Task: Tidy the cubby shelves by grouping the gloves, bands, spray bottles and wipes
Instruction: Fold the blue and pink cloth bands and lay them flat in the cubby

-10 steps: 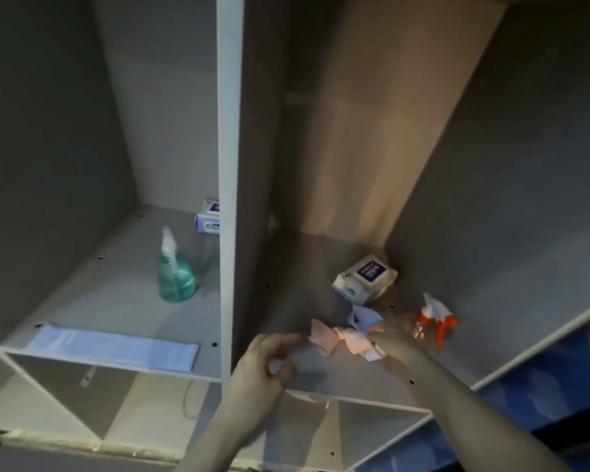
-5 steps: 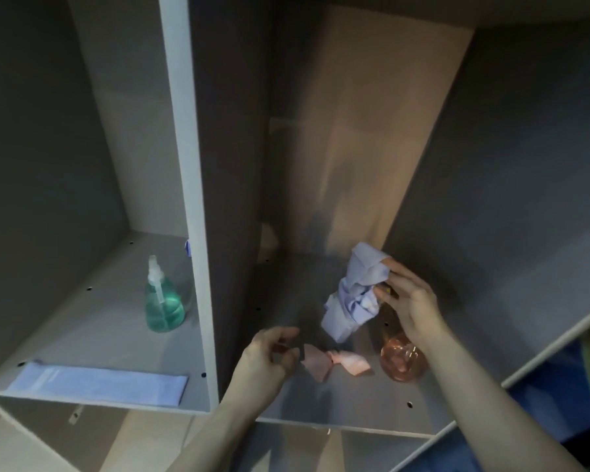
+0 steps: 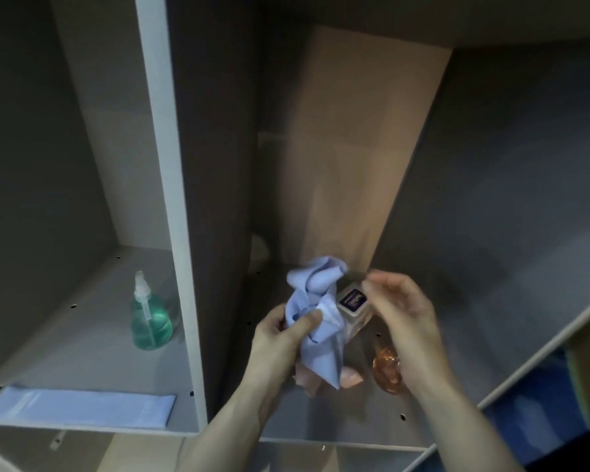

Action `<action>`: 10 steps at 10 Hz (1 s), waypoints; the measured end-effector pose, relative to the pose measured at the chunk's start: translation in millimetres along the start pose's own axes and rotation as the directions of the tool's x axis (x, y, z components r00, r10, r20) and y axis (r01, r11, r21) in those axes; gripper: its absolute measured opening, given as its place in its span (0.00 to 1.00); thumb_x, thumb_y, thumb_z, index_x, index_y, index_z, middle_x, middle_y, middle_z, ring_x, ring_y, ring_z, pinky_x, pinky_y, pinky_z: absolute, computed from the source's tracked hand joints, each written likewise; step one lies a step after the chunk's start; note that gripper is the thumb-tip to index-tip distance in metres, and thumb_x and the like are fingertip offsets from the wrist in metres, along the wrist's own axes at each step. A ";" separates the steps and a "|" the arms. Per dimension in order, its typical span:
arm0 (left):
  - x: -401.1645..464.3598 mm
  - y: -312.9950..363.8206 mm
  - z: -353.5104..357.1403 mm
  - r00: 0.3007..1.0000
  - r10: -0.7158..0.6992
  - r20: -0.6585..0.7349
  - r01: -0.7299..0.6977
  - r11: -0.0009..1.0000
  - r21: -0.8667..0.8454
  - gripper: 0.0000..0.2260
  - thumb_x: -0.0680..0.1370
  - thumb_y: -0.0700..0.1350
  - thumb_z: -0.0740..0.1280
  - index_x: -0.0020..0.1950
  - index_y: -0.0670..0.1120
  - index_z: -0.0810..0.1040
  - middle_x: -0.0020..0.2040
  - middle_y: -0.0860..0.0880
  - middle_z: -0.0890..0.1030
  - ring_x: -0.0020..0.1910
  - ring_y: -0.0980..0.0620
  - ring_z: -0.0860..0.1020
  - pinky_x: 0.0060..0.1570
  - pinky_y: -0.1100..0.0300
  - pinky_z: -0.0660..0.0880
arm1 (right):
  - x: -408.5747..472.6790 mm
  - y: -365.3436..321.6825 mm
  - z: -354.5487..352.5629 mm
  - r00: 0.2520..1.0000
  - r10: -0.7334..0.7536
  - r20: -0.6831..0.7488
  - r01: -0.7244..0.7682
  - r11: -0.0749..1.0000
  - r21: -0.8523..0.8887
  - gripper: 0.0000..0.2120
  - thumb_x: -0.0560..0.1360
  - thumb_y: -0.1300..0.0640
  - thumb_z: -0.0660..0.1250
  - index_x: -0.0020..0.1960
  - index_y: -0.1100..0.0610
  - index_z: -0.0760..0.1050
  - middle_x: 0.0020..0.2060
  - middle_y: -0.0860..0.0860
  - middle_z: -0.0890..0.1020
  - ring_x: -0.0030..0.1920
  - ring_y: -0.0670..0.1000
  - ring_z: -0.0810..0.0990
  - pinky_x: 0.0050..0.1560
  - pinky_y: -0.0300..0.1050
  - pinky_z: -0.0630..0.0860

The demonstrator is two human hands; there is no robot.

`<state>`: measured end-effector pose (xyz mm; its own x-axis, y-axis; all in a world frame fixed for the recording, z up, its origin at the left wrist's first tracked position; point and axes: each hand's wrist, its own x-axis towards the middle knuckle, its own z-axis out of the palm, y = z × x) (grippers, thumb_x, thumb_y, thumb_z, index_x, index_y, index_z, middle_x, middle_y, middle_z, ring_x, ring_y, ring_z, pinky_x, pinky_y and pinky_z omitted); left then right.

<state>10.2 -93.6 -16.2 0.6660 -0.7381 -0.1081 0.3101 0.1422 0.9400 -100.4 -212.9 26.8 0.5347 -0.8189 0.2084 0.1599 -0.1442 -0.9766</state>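
Note:
A crumpled pale blue glove (image 3: 315, 311) hangs in the right cubby, pinched between the thumb and fingers of my left hand (image 3: 281, 338). My right hand (image 3: 402, 315) hovers just right of it with loosely curved fingers, holding nothing. Behind the glove sits a white wipes pack (image 3: 353, 306) with a dark label. A pink glove (image 3: 349, 378) lies on the shelf floor beneath. An orange spray bottle (image 3: 387, 369) is partly hidden by my right wrist. In the left cubby stand a green spray bottle (image 3: 150, 318) and a flat blue band (image 3: 79, 408).
A white vertical divider (image 3: 171, 212) separates the two cubbies. Lower cubbies show below the shelf edge (image 3: 338, 444). At the lower right, a blue surface (image 3: 539, 413) lies beyond the slanted side panel.
The blue glove passed from my right hand to my left hand, which rose from the shelf front. My right hand let go. The view shifted right, hiding the left cubby's wipes pack.

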 end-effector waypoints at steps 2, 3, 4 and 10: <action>-10.8 -0.7 2.2 0.999 0.022 -0.034 -0.022 1.000 -0.007 0.18 0.70 0.55 0.70 0.45 0.40 0.82 0.41 0.41 0.84 0.38 0.48 0.82 0.33 0.61 0.76 | -26.3 37.7 12.5 0.991 0.102 0.089 -0.090 0.987 -0.130 0.05 0.70 0.58 0.75 0.43 0.51 0.80 0.38 0.56 0.85 0.36 0.52 0.83 0.33 0.46 0.78; -12.1 4.7 -2.9 0.997 -0.019 -0.077 0.016 0.999 -0.045 0.21 0.76 0.52 0.67 0.42 0.32 0.79 0.39 0.34 0.80 0.38 0.43 0.78 0.40 0.54 0.74 | -38.8 52.9 20.4 0.997 0.059 0.044 -0.049 0.980 -0.192 0.07 0.70 0.64 0.75 0.43 0.54 0.81 0.38 0.48 0.86 0.44 0.49 0.84 0.46 0.41 0.79; -11.6 6.1 -3.8 0.993 -0.072 -0.090 0.068 0.996 -0.049 0.15 0.77 0.47 0.68 0.32 0.41 0.81 0.34 0.39 0.81 0.32 0.47 0.79 0.35 0.60 0.76 | -55.6 55.1 29.7 1.000 0.019 0.008 -0.017 0.978 -0.208 0.10 0.67 0.56 0.78 0.44 0.49 0.79 0.39 0.40 0.85 0.48 0.39 0.82 0.49 0.24 0.73; -26.9 6.5 9.0 0.991 -0.013 -0.134 -0.002 0.994 -0.112 0.23 0.71 0.56 0.65 0.47 0.34 0.75 0.42 0.34 0.74 0.41 0.40 0.71 0.40 0.51 0.70 | -53.7 37.3 29.6 0.817 0.547 0.185 -0.558 0.667 0.493 0.17 0.79 0.61 0.59 0.65 0.68 0.72 0.59 0.65 0.80 0.60 0.63 0.78 0.56 0.51 0.75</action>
<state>-11.7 -78.7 -4.3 0.7464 -0.6452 -0.1629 0.3829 0.2161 0.8982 -98.6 -157.9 -19.2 0.6776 -0.6449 -0.3536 0.2171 0.6347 -0.7416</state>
